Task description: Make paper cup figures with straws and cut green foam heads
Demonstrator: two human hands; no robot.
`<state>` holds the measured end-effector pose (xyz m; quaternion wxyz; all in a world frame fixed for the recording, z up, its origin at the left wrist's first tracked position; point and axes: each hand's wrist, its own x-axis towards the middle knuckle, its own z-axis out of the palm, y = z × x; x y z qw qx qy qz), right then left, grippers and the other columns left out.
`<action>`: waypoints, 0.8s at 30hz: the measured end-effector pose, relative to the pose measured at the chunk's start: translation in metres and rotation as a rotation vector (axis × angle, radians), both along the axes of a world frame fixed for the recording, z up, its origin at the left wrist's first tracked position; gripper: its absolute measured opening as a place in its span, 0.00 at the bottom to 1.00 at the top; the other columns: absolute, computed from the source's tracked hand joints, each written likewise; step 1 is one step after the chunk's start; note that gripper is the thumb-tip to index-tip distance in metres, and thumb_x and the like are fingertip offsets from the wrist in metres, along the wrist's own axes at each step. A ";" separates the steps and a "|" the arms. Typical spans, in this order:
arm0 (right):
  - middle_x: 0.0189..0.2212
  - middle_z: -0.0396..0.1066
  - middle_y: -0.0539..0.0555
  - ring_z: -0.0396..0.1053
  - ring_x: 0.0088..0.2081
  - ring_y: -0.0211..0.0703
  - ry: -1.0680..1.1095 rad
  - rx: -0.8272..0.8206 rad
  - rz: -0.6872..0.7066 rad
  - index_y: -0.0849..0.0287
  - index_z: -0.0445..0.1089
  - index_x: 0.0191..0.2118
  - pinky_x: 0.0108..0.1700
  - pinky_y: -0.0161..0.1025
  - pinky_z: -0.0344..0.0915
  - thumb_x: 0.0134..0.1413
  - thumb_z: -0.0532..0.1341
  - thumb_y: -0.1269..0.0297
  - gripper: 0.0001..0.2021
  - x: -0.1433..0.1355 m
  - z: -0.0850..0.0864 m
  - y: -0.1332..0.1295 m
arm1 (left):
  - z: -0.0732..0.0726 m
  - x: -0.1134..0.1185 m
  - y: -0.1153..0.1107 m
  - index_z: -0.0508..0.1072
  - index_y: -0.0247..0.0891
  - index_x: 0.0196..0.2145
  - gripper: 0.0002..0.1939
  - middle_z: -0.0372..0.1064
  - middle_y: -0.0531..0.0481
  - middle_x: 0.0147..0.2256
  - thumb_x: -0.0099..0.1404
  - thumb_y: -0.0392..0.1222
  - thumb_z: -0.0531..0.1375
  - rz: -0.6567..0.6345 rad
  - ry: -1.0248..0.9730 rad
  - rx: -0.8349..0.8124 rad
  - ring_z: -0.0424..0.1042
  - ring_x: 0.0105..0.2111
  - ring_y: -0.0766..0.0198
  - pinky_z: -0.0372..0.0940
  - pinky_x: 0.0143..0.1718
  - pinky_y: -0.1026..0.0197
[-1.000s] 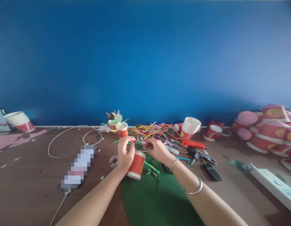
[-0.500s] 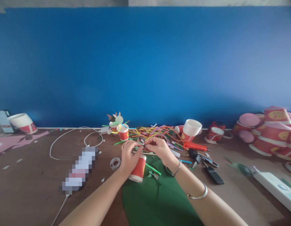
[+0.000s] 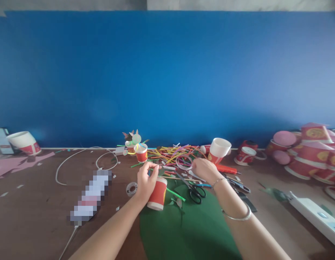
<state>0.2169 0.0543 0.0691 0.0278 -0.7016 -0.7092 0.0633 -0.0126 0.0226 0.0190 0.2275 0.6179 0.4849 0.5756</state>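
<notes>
My left hand (image 3: 148, 182) is closed in a pinch, with a small dark green paper piece (image 3: 161, 171) at its fingertips. Just beneath that hand a red and white paper cup (image 3: 157, 195) lies tilted on a large green sheet (image 3: 183, 231). A bright green straw (image 3: 176, 195) sticks out beside the cup. My right hand (image 3: 205, 170) hovers with curled fingers by a white tube (image 3: 196, 176); what its fingertips hold, if anything, is hidden. Black-handled scissors (image 3: 196, 192) lie open between the hands.
Colourful strips (image 3: 170, 153) are heaped against the blue wall. Behind my right hand are a white cup (image 3: 220, 146) and an orange-red tool (image 3: 226, 169). A tape roll (image 3: 131, 189) and a cabled phone-like device (image 3: 91, 195) lie left; a power strip (image 3: 316, 216) lies right.
My hands have come apart. The right one moved rightward, away from the left fingertips, uncovering the scissors. My left hand stays by the cup, and the dark green piece now shows.
</notes>
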 end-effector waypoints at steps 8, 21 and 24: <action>0.43 0.70 0.62 0.63 0.49 0.51 -0.015 0.122 0.192 0.61 0.74 0.35 0.47 0.41 0.57 0.48 0.58 0.72 0.09 -0.019 -0.026 0.009 | -0.004 -0.003 0.003 0.71 0.38 0.37 0.09 0.73 0.47 0.34 0.66 0.38 0.52 -0.045 0.022 0.072 0.74 0.35 0.62 0.68 0.38 0.60; 0.25 0.68 0.48 0.62 0.25 0.36 0.648 0.171 0.451 0.58 0.62 0.33 0.28 0.31 0.54 0.57 0.51 0.66 0.05 -0.059 -0.011 -0.018 | 0.003 0.001 -0.004 0.69 0.44 0.51 0.18 0.70 0.45 0.47 0.64 0.36 0.53 -0.042 0.383 0.161 0.68 0.49 0.56 0.59 0.50 0.52; 0.26 0.68 0.49 0.62 0.27 0.36 0.618 0.214 0.463 0.58 0.62 0.33 0.29 0.31 0.54 0.56 0.52 0.67 0.04 -0.064 -0.010 -0.023 | 0.003 0.002 -0.007 0.66 0.44 0.55 0.21 0.69 0.45 0.46 0.64 0.36 0.53 -0.063 0.471 0.172 0.67 0.49 0.55 0.59 0.48 0.52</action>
